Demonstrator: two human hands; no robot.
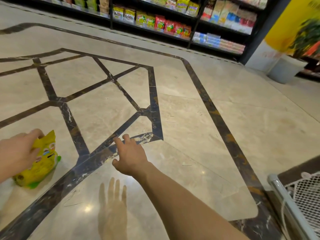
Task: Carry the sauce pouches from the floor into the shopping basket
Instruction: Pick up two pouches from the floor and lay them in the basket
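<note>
step: pickup | left hand [17,151] gripping top of yellow sauce pouch [43,163], bottom seems down on the floor [190,101], well left of basket [286,201] | right hand [131,156] loose, empty, between pouch and basket | next, I reckon: lift, carry across to basket

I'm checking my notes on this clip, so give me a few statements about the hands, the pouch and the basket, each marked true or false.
1. The left hand grips the yellow pouch. True.
2. The right hand holds a second pouch. False: its fingers are spread and it holds nothing.
3. The shopping basket shows at the lower right. True.
4. The yellow pouch lies in the shopping basket. False: it is at the lower left, down by the floor.
</note>
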